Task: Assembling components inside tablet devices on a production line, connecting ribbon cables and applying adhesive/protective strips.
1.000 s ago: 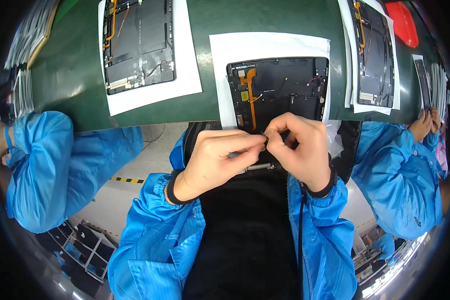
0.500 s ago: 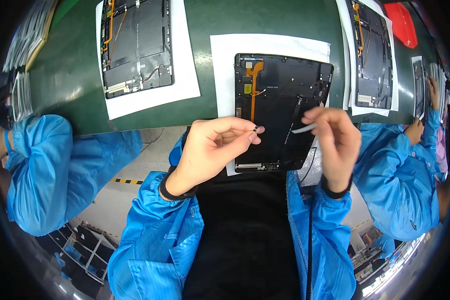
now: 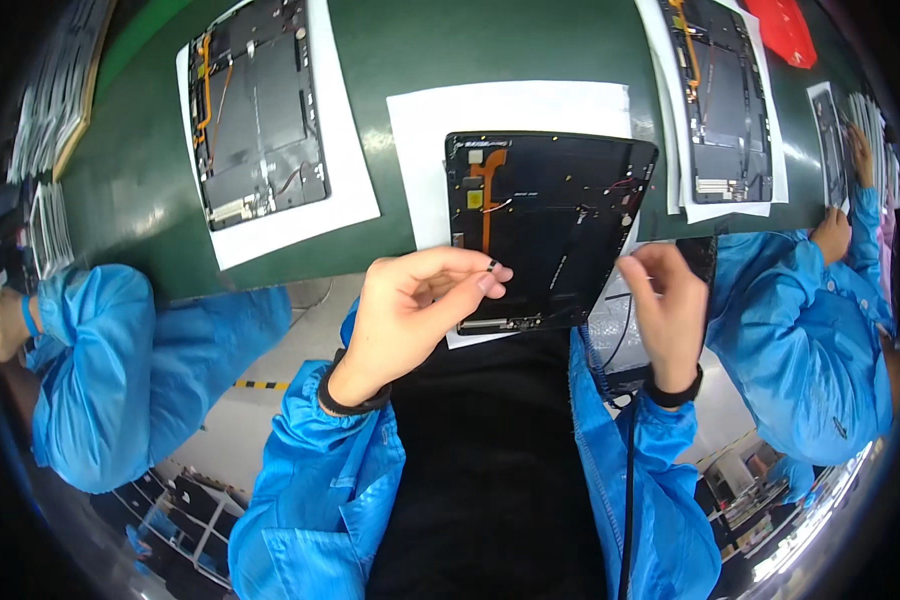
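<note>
In front of me an open black tablet housing lies slightly turned on a white sheet. An orange ribbon cable runs down its left side. My left hand is over the housing's lower left corner, thumb and forefinger pinching a small black-and-white piece. My right hand is just off the housing's right edge, fingers bent and drawn together. Whatever it may hold is hidden at the fingertips. Black bands circle both wrists.
On the green table, more open housings lie on white sheets, one at the left and one at the right. A red bag-like item is far right. Blue-sleeved people sit on both sides. A black cable hangs along my right sleeve.
My right hand has moved right, off the housing, and the pale strip in its fingers no longer shows. My left hand keeps its pinch. The whole view has shifted slightly.
</note>
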Demonstrator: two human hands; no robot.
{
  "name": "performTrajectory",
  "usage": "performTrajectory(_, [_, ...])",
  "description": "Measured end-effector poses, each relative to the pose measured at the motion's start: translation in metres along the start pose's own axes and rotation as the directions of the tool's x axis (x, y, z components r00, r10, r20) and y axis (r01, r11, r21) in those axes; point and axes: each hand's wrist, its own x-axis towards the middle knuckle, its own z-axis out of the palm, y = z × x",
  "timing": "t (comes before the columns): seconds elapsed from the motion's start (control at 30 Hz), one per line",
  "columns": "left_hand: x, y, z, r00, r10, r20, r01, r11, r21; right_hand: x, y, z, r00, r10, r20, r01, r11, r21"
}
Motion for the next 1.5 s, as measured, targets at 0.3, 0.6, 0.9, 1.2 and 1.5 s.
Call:
performTrajectory(0.3, [-0.002, -0.005, -0.003, 1.000, 0.025, 0.002, -0.025, 0.999, -0.048, -0.007, 0.041, 0.034, 0.977, -0.126, 0.173, 0.056, 0.930, 0.364])
performTrajectory(0.6, [0.017, 0.019, -0.018, 0.993, 0.104, -0.062, -0.108, 0.992, -0.067, 0.028, -0.044, 0.035, 0.977, -0.195, -0.087, 0.213, 0.904, 0.370])
performTrajectory(0.9, [0.021, 0.031, -0.016, 0.985, -0.163, -0.051, 0.166, 0.983, 0.083, 0.032, -0.058, 0.017, 0.833, -0.477, -0.281, 0.410, 0.873, -0.266])
performTrajectory(1.2, [0.033, 0.049, -0.018, 0.991, -0.133, 0.026, 0.120, 0.951, 0.286, 0.053, -0.095, 0.056, 0.601, -0.797, 0.058, 0.796, 0.604, 0.043])
performTrajectory(1.5, [0.065, 0.074, -0.049, 0.577, 0.346, 0.740, -0.786, -0.009, 0.618, 0.052, -0.105, 0.052, 0.671, -0.739, -0.053, 0.740, 0.672, -0.001])
